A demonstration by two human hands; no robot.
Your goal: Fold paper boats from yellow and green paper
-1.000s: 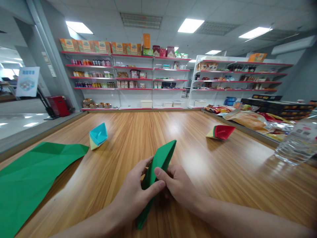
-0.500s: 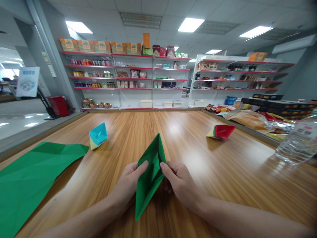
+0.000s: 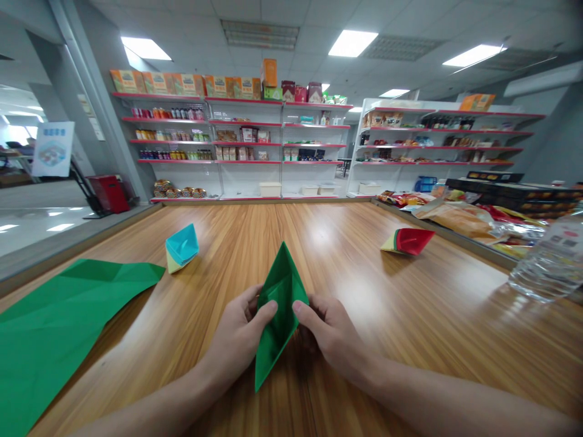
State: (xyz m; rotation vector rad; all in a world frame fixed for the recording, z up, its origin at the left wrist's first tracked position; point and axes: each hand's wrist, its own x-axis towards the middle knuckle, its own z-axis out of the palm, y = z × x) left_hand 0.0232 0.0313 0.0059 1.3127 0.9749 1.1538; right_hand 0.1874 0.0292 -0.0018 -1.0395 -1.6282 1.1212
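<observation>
A green folded paper boat (image 3: 281, 291) is held up over the wooden table between both my hands, its pointed ends toward and away from me. My left hand (image 3: 243, 325) grips the left wall, thumb inside and fingers behind. On the opposite wall my right hand (image 3: 330, 331) does the same, its thumb pressing the inner edge. Most fingertips are hidden behind the paper. Beyond my left hand stands a blue and yellow folded paper boat (image 3: 182, 247). A red, green and cream one (image 3: 410, 241) rests farther off on the right.
A large creased sheet of green paper (image 3: 68, 321) covers the table's left side. A clear plastic bottle (image 3: 549, 261) lies or leans at the right edge, near snack packets (image 3: 460, 218) and dark boxes (image 3: 514, 194). Stocked shelves (image 3: 246, 145) line the far side beyond the wooden table (image 3: 218, 243).
The green paper boat has turned more upright and its walls have drawn closer together. My left hand has shifted slightly to the right, with more of its fingers showing behind the paper.
</observation>
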